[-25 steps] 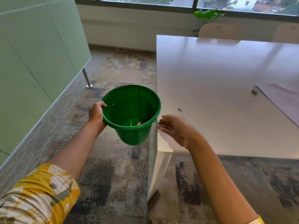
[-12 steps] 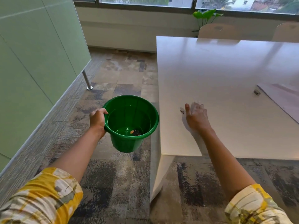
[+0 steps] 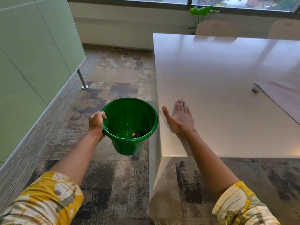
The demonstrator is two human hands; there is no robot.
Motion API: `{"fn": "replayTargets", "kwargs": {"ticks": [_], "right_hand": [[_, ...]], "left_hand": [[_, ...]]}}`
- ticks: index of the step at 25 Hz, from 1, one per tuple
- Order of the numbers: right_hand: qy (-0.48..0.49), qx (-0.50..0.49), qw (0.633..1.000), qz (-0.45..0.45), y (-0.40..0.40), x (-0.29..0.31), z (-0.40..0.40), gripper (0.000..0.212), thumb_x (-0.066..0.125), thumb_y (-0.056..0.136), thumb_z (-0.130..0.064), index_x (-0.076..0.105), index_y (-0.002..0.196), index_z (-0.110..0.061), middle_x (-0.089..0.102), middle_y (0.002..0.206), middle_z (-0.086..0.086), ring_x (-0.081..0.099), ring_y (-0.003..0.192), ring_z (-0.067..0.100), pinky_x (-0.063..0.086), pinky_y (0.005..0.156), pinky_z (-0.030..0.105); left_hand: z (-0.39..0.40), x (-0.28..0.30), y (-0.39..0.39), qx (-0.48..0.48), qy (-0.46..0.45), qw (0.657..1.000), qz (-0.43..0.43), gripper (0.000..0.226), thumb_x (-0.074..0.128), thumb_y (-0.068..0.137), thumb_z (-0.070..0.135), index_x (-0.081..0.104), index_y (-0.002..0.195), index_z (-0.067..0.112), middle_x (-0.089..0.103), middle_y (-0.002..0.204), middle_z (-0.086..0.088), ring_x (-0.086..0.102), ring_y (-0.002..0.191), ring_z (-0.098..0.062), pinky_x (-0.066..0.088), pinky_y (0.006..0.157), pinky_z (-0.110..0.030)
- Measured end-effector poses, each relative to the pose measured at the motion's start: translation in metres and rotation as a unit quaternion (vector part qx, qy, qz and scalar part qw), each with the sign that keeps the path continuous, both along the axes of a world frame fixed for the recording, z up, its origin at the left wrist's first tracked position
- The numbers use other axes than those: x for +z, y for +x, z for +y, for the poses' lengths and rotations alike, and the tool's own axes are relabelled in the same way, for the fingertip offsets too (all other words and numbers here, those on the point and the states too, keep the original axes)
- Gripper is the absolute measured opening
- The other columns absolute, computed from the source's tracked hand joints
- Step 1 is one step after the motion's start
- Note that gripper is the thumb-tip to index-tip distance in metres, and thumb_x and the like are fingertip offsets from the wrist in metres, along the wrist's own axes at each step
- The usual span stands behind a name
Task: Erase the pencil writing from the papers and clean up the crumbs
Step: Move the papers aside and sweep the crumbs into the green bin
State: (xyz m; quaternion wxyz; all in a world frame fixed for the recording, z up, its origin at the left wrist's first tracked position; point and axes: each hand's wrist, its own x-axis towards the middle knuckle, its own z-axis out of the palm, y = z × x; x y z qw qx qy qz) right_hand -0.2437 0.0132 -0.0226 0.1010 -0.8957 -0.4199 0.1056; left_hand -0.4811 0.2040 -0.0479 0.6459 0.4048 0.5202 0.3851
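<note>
Green bucket (image 3: 129, 127) held beside the table (image 3: 227, 78) edge.
Left hand (image 3: 96, 123) grips its rim; dark crumbs (image 3: 137, 134) inside; right hand (image 3: 180, 117) flat, fingers spread, empty.

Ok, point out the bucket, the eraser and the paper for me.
bucket (image 3: 146, 111): head view, far right rim.
eraser (image 3: 254, 90): head view, its middle.
paper (image 3: 285, 96): head view, bare sheet near its left edge.

Paper (image 3: 283, 98) cut off at right edge

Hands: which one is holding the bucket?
The left hand, curled over the green bucket rim beside the table edge. The right hand lies flat and open on the tabletop, holding nothing.
</note>
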Motion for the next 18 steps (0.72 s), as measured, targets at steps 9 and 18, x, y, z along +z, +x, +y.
{"fn": "replayTargets", "kwargs": {"ticks": [9, 18], "right_hand": [[-0.011, -0.003, 1.0, -0.007, -0.009, 0.001, 0.008, 0.103, -0.005, 0.085, -0.078, -0.013, 0.154, -0.002, -0.016, 0.164, 0.014, -0.014, 0.152, 0.023, -0.007, 0.124, 0.035], [0.052, 0.067, 0.989, 0.123, -0.091, 0.011, 0.046, 0.099, 0.009, 0.092, -0.076, -0.012, 0.155, -0.003, -0.016, 0.163, 0.014, -0.014, 0.152, 0.025, -0.006, 0.124, 0.038]], "left_hand": [[0.004, 0.003, 0.004, -0.025, 0.032, 0.999, 0.031, 0.017, 0.043, 0.073, -0.005, 0.043, 0.066, 0.011, 0.05, 0.071, -0.013, 0.052, 0.066, -0.026, 0.047, 0.062, -0.035], [0.005, -0.005, 0.005, -0.035, 0.02, 0.999, 0.031, 0.015, 0.042, 0.077, -0.003, 0.047, 0.071, 0.01, 0.052, 0.073, -0.013, 0.054, 0.065, -0.027, 0.049, 0.06, -0.034]]}}
